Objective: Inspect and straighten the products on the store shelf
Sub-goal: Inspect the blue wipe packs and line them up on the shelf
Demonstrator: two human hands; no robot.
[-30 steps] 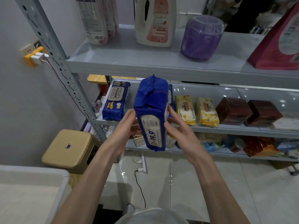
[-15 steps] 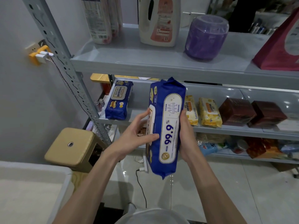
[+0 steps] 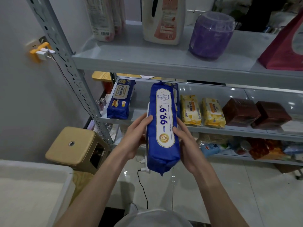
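Observation:
A long blue wipes pack [image 3: 163, 128] with a white "99.9%" label facing me is held upright in front of the middle shelf [image 3: 229, 130]. My left hand [image 3: 135, 138] grips its left side, thumb over the front edge. My right hand [image 3: 186, 145] holds its right side, fingers curled round the pack. A second blue wipes pack [image 3: 120, 99] lies on the middle shelf to the left. Behind the held pack another blue pack is mostly hidden.
Two yellow wipes packs [image 3: 202, 110] and two dark brown boxes [image 3: 255, 113] sit further right on the middle shelf. The top shelf holds a detergent bottle [image 3: 164, 20], a purple tub [image 3: 210, 34] and a red bag [image 3: 285, 46]. A tan stool [image 3: 73, 148] stands at floor left.
The pack was turned from its narrow edge to its labelled front facing me, then shifted slightly right and up toward the shelf. Both hands stayed on it.

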